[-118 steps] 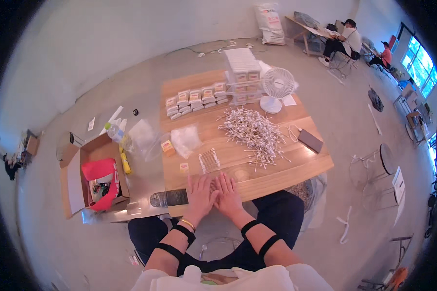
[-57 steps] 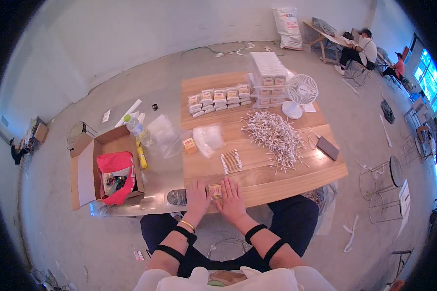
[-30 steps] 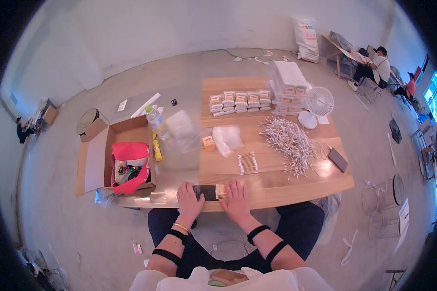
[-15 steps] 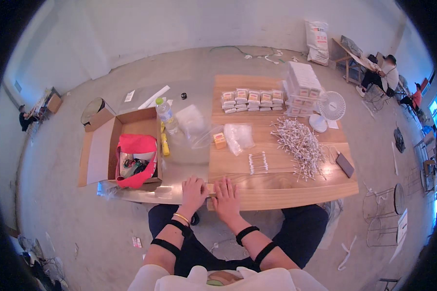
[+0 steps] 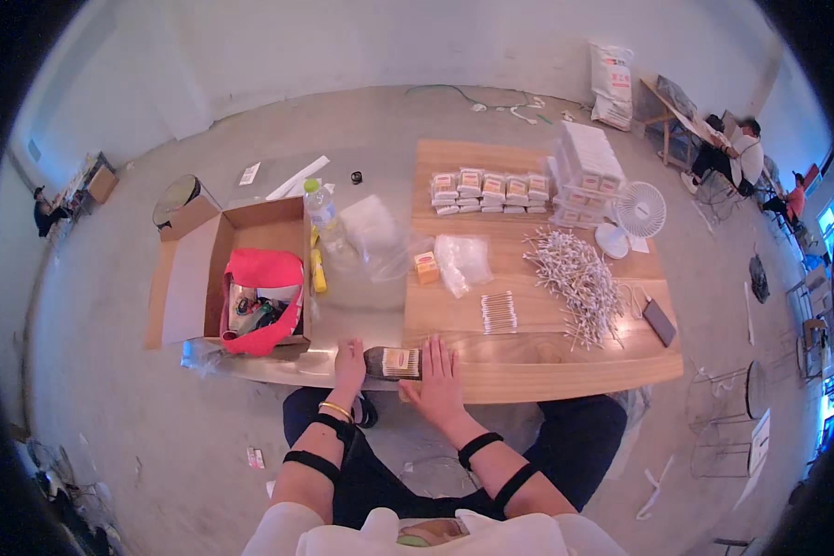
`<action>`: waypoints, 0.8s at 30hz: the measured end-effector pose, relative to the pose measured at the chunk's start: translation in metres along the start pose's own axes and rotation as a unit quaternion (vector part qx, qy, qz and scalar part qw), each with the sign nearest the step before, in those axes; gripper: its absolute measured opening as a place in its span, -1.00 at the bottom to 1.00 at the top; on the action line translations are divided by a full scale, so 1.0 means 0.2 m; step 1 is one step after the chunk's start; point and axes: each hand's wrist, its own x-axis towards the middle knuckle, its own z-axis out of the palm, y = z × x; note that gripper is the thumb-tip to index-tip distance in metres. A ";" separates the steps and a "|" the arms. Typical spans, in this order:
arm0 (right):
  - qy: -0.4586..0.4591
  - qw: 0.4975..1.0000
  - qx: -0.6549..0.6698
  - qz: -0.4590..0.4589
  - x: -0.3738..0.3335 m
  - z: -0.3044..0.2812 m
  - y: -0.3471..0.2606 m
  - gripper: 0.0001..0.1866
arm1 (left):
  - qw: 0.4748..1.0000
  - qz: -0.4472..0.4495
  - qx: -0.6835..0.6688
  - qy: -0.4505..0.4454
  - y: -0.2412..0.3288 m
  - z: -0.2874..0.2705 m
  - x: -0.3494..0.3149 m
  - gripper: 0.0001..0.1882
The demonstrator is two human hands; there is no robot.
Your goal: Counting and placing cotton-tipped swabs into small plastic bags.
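Note:
A small packet of cotton swabs [image 5: 400, 362] with a yellow and red label lies at the front table edge, on or against a dark, flat piece [image 5: 374, 363]. Beside the dark piece's left end is my left hand [image 5: 349, 368], fingers together and seen edge-on; whatever they may pinch is hidden. My right hand [image 5: 440, 375] rests flat at the packet's right end, fingers stretched out. Beyond it, a row of loose cotton swabs [image 5: 499, 313] lies on the wooden board [image 5: 537, 371]. A big heap of swabs [image 5: 576, 283] spreads to the right.
Filled packets [image 5: 491, 188] stand in rows at the back, beside stacked clear boxes [image 5: 591, 167] and a white fan [image 5: 638, 211]. A small orange box [image 5: 425, 267] and clear bags [image 5: 463, 262] lie mid-table. Left are a bottle [image 5: 322, 213] and a carton [image 5: 190, 287] holding a red bag [image 5: 264, 269].
My hands have drawn apart from over the front edge, the left one moving left and the right one slightly right. The swab packet and dark piece between them now show.

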 end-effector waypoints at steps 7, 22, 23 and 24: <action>-0.021 0.998 -0.057 0.019 0.02 0.06 -0.03 0.13 | 0.992 0.031 0.020 -0.122 0.16 0.04 -0.06 -0.39; 0.143 0.986 0.089 0.020 0.05 -0.23 0.53 -0.50 | 0.982 0.123 0.135 -0.037 0.33 -0.05 -0.09 -0.56; 0.148 0.985 0.079 0.039 0.07 -0.28 0.59 -0.51 | 0.982 0.144 0.119 -0.038 0.41 -0.06 -0.13 -0.55; 0.155 0.984 0.067 0.060 0.10 -0.33 0.66 -0.52 | 0.980 0.167 0.100 -0.039 0.47 -0.04 -0.17 -0.54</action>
